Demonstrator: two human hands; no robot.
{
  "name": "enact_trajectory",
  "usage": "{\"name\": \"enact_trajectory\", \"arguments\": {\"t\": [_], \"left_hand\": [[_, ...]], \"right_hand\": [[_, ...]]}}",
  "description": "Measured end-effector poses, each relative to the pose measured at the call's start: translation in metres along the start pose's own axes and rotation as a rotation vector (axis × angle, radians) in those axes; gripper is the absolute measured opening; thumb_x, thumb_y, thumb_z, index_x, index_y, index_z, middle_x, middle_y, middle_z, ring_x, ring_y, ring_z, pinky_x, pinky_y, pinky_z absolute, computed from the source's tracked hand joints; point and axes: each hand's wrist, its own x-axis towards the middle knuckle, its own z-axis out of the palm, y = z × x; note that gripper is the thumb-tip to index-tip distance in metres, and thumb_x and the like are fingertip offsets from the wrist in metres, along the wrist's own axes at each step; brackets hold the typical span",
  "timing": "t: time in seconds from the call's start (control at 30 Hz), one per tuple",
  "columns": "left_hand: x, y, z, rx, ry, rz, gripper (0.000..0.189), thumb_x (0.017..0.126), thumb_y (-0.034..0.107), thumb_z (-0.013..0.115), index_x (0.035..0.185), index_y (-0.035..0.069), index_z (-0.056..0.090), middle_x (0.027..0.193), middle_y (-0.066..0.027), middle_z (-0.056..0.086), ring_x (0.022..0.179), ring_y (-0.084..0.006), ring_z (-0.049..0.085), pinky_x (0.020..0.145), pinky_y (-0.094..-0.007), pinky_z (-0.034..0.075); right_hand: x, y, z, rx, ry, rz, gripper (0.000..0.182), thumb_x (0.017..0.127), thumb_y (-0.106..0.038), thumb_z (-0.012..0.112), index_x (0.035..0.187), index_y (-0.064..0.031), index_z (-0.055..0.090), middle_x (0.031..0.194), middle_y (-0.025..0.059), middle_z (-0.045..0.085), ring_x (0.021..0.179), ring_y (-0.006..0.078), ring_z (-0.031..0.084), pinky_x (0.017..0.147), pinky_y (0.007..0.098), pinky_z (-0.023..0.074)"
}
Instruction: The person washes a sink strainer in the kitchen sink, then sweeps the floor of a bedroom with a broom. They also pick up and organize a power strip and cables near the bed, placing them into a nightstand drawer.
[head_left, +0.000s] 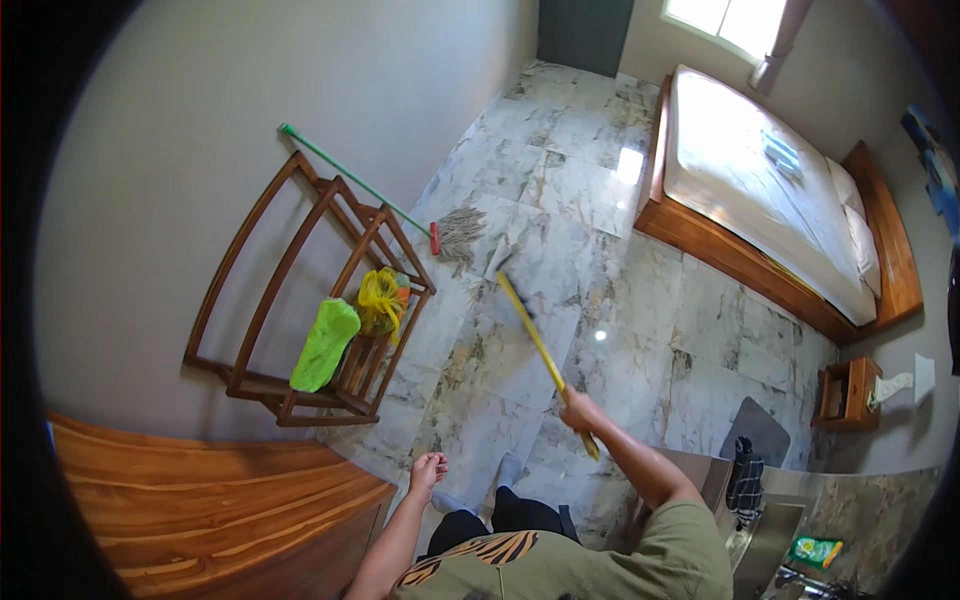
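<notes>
My right hand (581, 411) grips a yellow broom handle (538, 341) near its lower end in the picture. The handle slants away to the upper left, and its dark, narrow head (507, 262) is at the marbled tile floor (510, 375). Some dark bristles show beside the handle; the head's outline is unclear. My left hand (429, 474) hangs in front of my body with curled fingers, and nothing can be made out in it. My feet, in grey socks, stand on the floor between the hands.
At the left, a wooden rack (281, 277) holds a lime-green cloth (324, 345) and a yellow plastic bag (381, 300). A green-handled string mop (459, 236) leans beside it. A wooden cabinet (225, 502) is lower left. A bed (750, 202), a nightstand (851, 394) and a grey mat (757, 431) are at the right.
</notes>
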Motion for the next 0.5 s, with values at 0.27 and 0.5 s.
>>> {"name": "enact_trajectory", "arguments": {"t": [0.27,0.5], "left_hand": [[0.034,0.015,0.056,0.114,-0.211,0.001,0.015,0.091,0.023,0.045,0.095,0.012,0.056,0.088,0.0008,0.061,0.072,-0.0093,0.059,0.060,-0.0238,0.046],[0.041,0.055,0.112,0.214,-0.356,0.097,0.017,0.090,0.022,0.047,0.096,0.010,0.057,0.087,-0.0005,0.062,0.069,-0.0085,0.058,0.059,-0.0228,0.044]], "right_hand": [[-0.131,0.097,0.071,0.716,-0.435,0.180,0.055,0.078,-0.009,0.058,0.129,-0.0121,0.040,0.061,0.0037,0.049,0.044,0.0120,0.044,0.038,0.0278,0.0370],[-0.147,0.182,0.089,0.275,-0.204,0.332,0.055,0.071,-0.014,0.060,0.124,-0.0119,0.049,0.069,0.0117,0.060,0.045,0.0175,0.054,0.041,0.0309,0.0443]]}}
